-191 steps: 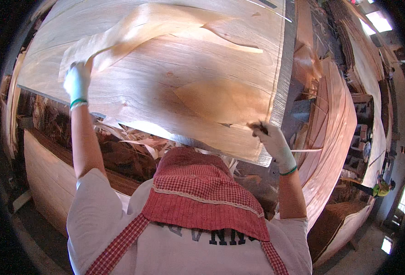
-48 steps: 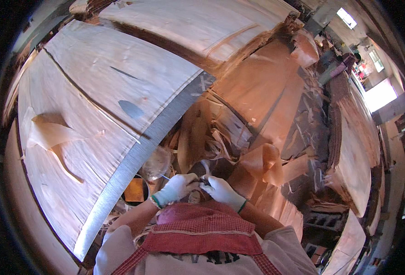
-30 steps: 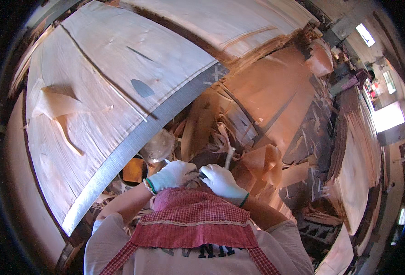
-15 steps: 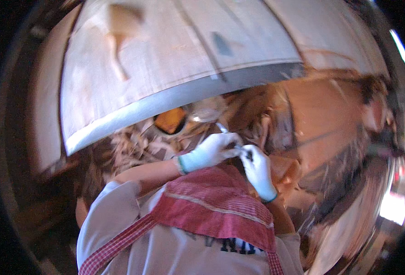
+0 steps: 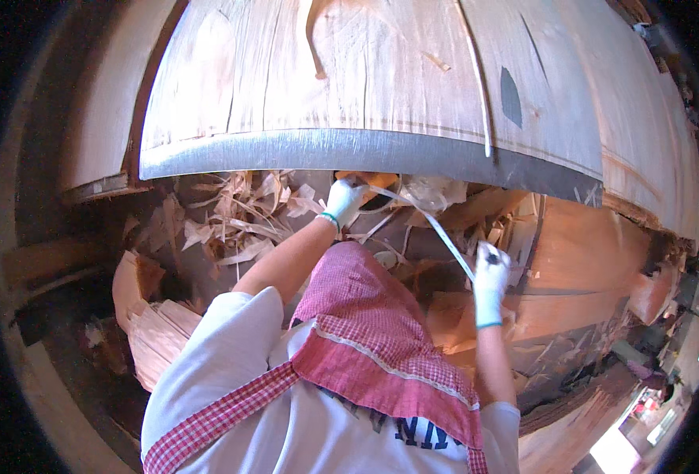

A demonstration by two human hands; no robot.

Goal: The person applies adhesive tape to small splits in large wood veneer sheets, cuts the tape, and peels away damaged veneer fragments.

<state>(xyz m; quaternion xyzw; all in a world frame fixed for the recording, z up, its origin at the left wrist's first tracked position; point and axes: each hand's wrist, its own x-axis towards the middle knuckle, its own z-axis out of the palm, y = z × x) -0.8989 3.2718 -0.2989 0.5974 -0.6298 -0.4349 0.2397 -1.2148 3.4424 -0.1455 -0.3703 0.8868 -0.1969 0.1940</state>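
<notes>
A narrow white strip of tape (image 5: 442, 231) stretches slantwise between my two white-gloved hands. My left hand (image 5: 343, 201) is closed at the far end, beside an orange block-like piece (image 5: 381, 180) in a dark-rimmed round container, just under the table's metal edge; its fingertips are partly hidden. Lower and to the right, my right hand (image 5: 491, 275) is closed around the strip's near end. Something small and dark shows at its fingers, too small to name. Beyond my hands, a pale wood veneer sheet (image 5: 325, 99) covers the table, with a loose thin veneer strip (image 5: 480, 87) on it.
A grey metal edge (image 5: 286, 148) runs along the table's near side. Veneer scraps (image 5: 246, 213) lie heaped below it, next to a clear plastic piece (image 5: 432, 193). Stacked reddish wood sheets (image 5: 586, 245) stand at right; folded veneer pieces (image 5: 163, 332) lie at left.
My hands were close together; now they are apart, the left farther up by the orange piece, the right out to the right, with the strip drawn between them. The view has turned and sharpened.
</notes>
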